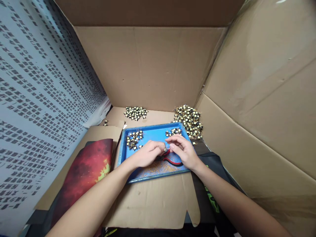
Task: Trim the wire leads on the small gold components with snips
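Over the blue tray [153, 131], my left hand [149, 154] pinches a small yellow-and-black wire-wound coil [165, 149] between thumb and forefinger. My right hand [184, 152] faces it, thumb and fingertips curled together close to the coil; whether they grip one of its thin wires is too small to tell. Beneath both hands lies a pair of pliers [174, 162] with red-and-black handles, its jaws hidden by my left hand. Similar coils form a group [134, 139] at the tray's left and another [173, 132] at its back right, partly behind my right hand.
Beyond the tray sit a small coil heap [135, 113] and a larger one with tangled wires [189, 121]. Copper-coloured wire scraps [155, 169] litter the tray's front. Cardboard walls [153, 65] enclose the back and right; a red patterned mat [86, 164] lies left.
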A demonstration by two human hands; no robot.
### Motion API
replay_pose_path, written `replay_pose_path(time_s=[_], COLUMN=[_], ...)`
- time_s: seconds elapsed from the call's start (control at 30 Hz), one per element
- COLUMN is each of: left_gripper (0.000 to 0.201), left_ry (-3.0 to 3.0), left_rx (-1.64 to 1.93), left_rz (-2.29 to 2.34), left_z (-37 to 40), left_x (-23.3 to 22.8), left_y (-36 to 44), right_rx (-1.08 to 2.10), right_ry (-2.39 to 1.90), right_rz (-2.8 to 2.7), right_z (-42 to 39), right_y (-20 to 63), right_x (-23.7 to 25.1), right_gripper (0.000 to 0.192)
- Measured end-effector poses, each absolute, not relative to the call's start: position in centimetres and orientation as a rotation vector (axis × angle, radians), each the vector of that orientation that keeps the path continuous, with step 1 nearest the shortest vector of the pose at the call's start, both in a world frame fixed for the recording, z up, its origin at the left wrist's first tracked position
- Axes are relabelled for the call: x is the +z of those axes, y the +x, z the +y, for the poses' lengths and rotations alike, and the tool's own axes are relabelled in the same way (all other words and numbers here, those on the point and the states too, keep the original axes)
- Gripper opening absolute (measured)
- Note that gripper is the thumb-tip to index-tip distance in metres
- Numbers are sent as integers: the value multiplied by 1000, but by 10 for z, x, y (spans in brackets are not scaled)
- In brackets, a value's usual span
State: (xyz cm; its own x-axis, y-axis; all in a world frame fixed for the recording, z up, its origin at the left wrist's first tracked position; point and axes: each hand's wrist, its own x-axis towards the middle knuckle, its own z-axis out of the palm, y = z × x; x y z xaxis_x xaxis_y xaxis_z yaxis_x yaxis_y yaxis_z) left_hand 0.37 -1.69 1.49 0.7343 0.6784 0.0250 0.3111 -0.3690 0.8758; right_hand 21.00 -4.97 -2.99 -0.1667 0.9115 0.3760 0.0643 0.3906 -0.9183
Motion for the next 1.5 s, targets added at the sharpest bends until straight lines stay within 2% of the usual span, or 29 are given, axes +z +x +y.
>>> replay_pose_path(time_s=[0.17, 0.4, 0.6, 1.0, 1.13, 1.33, 1.5], left_gripper=[29, 24, 26, 27, 29, 41, 42], left_ry=[1974, 1982, 1986, 1982, 2002, 1950, 1981], left_rx=[469, 463, 466, 448, 482, 601, 610], left_rz=[748, 767, 760, 766, 793, 832, 850], left_z=[-18, -17, -16, -16, -16, -17, -17], left_x=[15, 13, 13, 14, 15, 16, 15], left_y=[4, 5, 4, 5, 5, 5, 5], right_rx=[996, 834, 878, 795, 798, 766, 784], right_ry=[-867, -891, -924, -878, -881, -933, -913], right_rz=[-1533, -1581, -1554, -1606, -1601, -1633, -1623], right_z=[-50, -51, -51, -51, -52, -53, -53], right_y=[210, 207, 208, 210, 210, 212, 212], right_x=[-30, -26, -27, -26, -26, -23, -23], right_gripper=[18, 7, 13, 2, 6, 12, 12])
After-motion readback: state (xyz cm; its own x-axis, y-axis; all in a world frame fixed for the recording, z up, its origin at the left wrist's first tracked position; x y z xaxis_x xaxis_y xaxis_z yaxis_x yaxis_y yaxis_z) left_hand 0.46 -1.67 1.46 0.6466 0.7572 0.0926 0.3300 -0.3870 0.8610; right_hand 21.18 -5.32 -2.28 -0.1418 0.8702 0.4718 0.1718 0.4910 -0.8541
